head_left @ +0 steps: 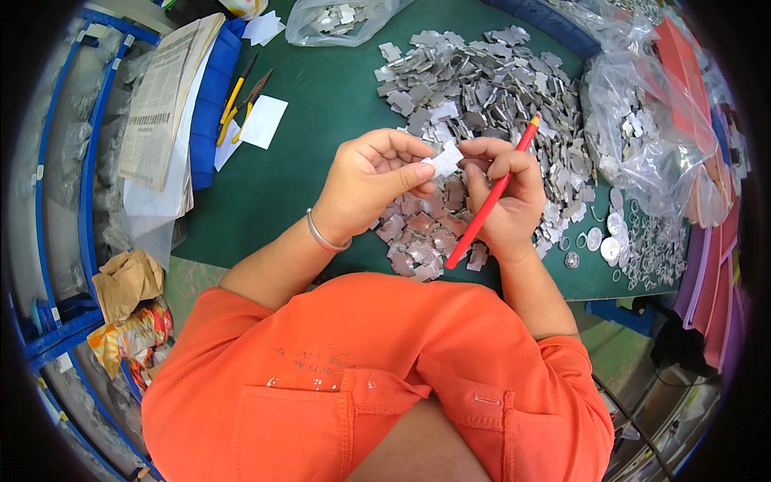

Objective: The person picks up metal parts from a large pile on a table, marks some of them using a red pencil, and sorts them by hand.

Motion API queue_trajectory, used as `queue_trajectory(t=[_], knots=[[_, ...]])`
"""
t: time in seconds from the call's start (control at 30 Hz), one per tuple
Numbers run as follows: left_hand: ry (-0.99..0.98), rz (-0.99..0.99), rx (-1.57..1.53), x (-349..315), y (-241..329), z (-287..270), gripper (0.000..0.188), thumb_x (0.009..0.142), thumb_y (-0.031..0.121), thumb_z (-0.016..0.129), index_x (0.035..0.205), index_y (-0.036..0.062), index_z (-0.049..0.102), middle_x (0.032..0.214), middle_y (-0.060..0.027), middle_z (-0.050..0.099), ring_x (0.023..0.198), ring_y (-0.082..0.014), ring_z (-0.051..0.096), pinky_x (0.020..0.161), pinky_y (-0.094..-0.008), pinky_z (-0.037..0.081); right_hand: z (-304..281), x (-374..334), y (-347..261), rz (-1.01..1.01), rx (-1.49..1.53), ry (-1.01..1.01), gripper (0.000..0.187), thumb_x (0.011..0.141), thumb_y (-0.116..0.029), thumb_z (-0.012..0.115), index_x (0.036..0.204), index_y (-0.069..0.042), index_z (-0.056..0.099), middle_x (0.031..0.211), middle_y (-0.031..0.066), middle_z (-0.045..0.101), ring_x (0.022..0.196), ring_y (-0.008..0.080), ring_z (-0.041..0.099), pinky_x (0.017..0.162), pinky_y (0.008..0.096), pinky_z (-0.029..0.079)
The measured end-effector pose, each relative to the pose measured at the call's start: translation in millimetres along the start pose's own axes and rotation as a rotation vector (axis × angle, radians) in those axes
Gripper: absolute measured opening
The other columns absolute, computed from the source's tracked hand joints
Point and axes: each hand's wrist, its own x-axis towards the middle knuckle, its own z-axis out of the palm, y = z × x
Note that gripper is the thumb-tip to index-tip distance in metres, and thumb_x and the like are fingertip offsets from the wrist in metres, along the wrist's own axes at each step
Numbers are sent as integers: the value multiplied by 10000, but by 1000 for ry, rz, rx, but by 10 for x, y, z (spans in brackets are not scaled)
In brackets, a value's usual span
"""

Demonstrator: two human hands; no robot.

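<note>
My left hand (376,173) pinches a small flat metal piece (443,161) with notched edges between thumb and fingers. Closed around a red pencil (491,199), my right hand (511,193) is close beside the piece; its fingertips come near the piece's right edge, and I cannot tell whether they touch. The pencil slants across the hand, its yellowish end up and to the right. Below and behind both hands spreads a large heap of similar grey metal pieces (482,80), with shinier ones (426,229) nearest to me.
On the green table (321,88), yellow-handled pliers (241,112) lie by white paper cards (263,122). Newspapers (165,104) rest on a blue bin at left. A clear bag of pieces (634,120), round discs (612,241) and small rings (654,249) are at right. Another bag (341,20) is at the back.
</note>
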Motion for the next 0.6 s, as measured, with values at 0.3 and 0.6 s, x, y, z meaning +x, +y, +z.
queue_trajectory(t=[0.3, 0.6], knots=[[0, 121, 44, -20, -56, -12, 185, 820, -21, 633, 997, -48, 589, 870, -112, 644, 752, -162, 651, 672, -262, 550, -27, 11, -94, 371, 312, -8, 116, 912, -18, 493, 928, -50, 383, 943, 133, 582, 796, 137, 605, 626, 231, 499], [22, 399, 441, 2, -167, -39, 116, 788, -26, 656, 900, -41, 631, 942, -73, 612, 783, -108, 618, 669, -215, 511, 12, 35, -74, -157, -266, -99, 259, 713, 43, 711, 763, -46, 473, 757, 99, 586, 639, 190, 571, 583, 281, 471]])
